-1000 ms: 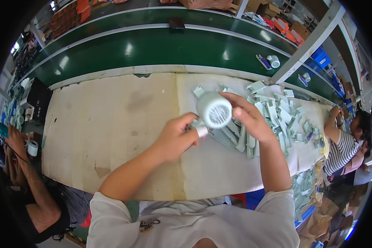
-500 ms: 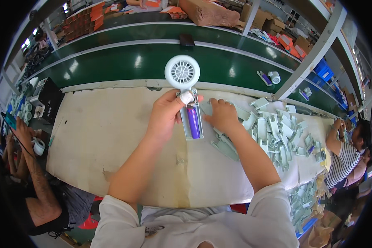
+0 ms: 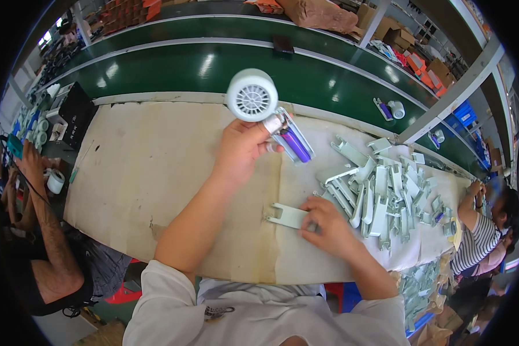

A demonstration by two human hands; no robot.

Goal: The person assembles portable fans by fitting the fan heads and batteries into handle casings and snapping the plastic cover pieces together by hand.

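Observation:
In my left hand is a pale handheld fan, raised over the table with its round grille up. Its handle is uncovered and shows a purple battery lying inside. My right hand pinches one end of a pale green plastic handle cover, low over the table near its front. To the right of that hand spreads a heap of similar pale green handle covers.
A green conveyor belt runs behind the table; another fan with its battery showing lies on it. A black box-shaped device stands at the left. Co-workers sit on both sides. A metal post rises at the right.
My right hand has drawn back from the heap toward me, now with a handle cover in its fingers. The fan in my left hand has tilted, its handle swinging to the right.

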